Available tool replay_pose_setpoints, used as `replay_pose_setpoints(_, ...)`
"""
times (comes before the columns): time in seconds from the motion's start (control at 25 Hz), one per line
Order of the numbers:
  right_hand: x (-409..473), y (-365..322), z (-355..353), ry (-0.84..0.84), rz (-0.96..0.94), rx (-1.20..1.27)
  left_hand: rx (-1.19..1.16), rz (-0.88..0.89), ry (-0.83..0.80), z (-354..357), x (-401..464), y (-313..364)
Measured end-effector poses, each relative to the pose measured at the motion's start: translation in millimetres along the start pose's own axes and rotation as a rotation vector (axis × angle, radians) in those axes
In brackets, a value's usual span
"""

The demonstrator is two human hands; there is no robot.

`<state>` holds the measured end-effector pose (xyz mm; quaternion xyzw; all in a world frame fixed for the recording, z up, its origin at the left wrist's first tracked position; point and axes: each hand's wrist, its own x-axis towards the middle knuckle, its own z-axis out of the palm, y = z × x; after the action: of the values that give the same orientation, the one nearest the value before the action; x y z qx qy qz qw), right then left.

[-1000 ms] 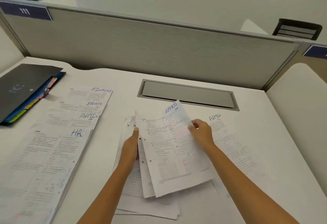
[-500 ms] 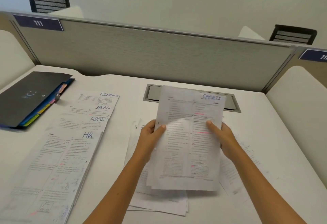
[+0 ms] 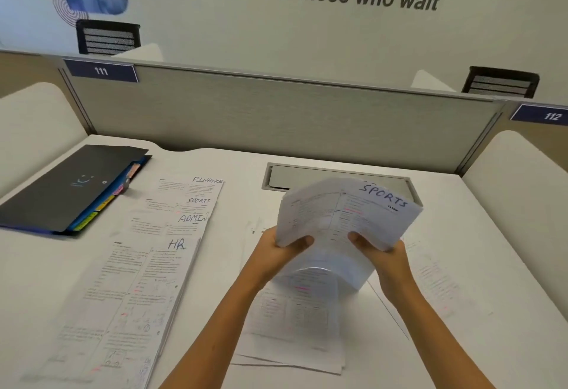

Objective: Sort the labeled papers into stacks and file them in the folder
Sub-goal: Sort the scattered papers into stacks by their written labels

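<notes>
White printed sheets headed SPORTS are held off the desk between both hands, raised above the loose unsorted pile that lies directly beneath the grip. The left hand pinches the left edge with its thumb across the face; the right hand pinches the right edge the same way, fingers curled behind the paper. The number of sheets in the grip cannot be determined. Orientation: the long axis runs from the wrists away toward the grey partition, and the labelled top edge points away and slightly right, beyond the grip. The sheets bow upward between the two pinch points, and the lower end droops and blurs below the thumbs. Recommended procedure for this step, judged from the layout: keep both pinches light and level, flatten the bow, confirm the heading, then carry the sheets well to the left of the grip to the fanned row of sorted stacks. That row reads FINANCE, SPORTS stack, ADMIN and HR from far to near. Align the heading with the matching label before release. The dark folder with coloured tabs lies farther left, closed, and filing appears not yet begun.
</notes>
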<state>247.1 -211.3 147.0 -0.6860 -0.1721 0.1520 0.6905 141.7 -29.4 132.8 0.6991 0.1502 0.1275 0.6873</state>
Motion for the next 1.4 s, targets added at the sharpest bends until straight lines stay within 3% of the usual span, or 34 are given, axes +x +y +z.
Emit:
replay_pose_setpoints(0.28, -0.8, -2.5, 25.0, 0.165, 0.05, -0.011, 0.061, -0.049, 0.033, -2.3, 8.4, -9.0)
replay_pose_setpoints(0.56, 6.5, -41.0, 59.7, 0.131, -0.057, -0.167, 0.026, -0.031, -0.018, -82.3, 4.0, 19.3)
replay_pose_setpoints(0.8, 21.5, -33.2, 102.6, -0.052, 0.293, -0.432, 0.081, -0.262, -0.188, -184.7, -3.3, 7.6)
replay_pose_setpoints(0.92, 28.6, -22.7, 119.2, -0.002, 0.357, -0.416, 0.12, -0.281, -0.232, -225.8, -1.9, -8.5)
replay_pose_setpoints(1.0, 35.1, -20.5, 123.0, 0.073, 0.367, -0.351, 0.331, -0.259, -0.146, -260.9, 6.8, -20.3)
replay_pose_setpoints(1.08, 40.4, -21.2, 123.9, 0.172, 0.348, -0.278, 0.766, -0.232, -0.057, -300.4, 22.9, -33.4)
replay_pose_setpoints(1.2, 50.4, -19.5, 126.6, 0.343, 0.291, -0.176, 1.267, -0.272, -0.123, -340.9, 48.2, -44.0)
replay_pose_setpoints(1.4, 62.9, -5.5, 139.0, 0.474, 0.252, -0.088, 1.493, -0.212, -0.33, -357.0, 90.2, -60.8)
